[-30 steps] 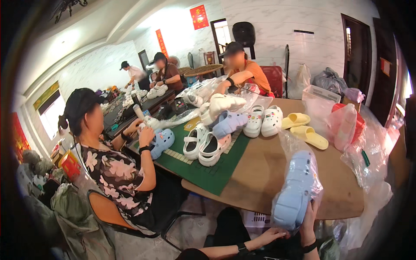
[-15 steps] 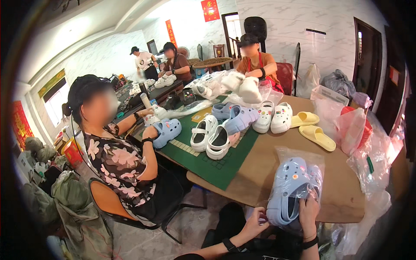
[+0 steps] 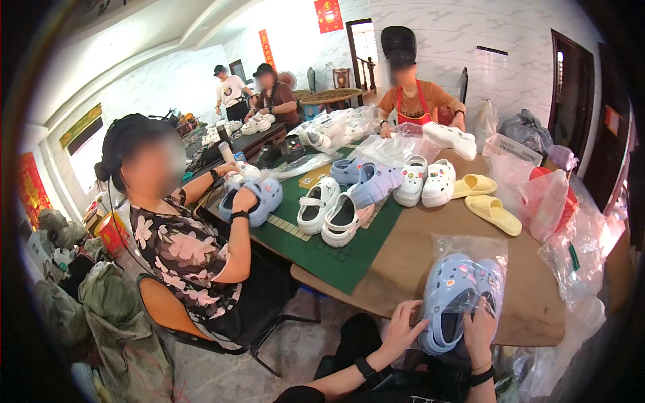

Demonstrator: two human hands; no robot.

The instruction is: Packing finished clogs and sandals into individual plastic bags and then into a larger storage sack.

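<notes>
Head view: reaches with the left hand (image 3: pixel 403 332) on a slant from the lower edge, fingers parted and slightly bent toward the near left side of the bagged shoes; cannot tell if just touching the film. Sets the right hand (image 3: pixel 479 332), back uppermost and pointing almost straight away, over the heel end of the right-hand shoe, fingers curled; cannot tell if pinching the film or merely resting. Has 2 blue clogs (image 3: pixel 449 289) side by side there, toes away, inside a clear bag (image 3: pixel 470 247) at the near edge of the brown table (image 3: pixel 396 269). Looks done as far as getting the pair inside; cannot make out any closing of the bag's mouth, so perhaps left to do. Beyond, shows 2 yellow slides (image 3: pixel 494 213) without a bag, then 2 white clogs with charms (image 3: pixel 440 181) beside them. Farther left, offers more loose shoes on a green mat (image 3: pixel 342 269), past them a seated co-worker (image 3: pixel 188 228) with a hand at another blue clog (image 3: pixel 269 195)
</notes>
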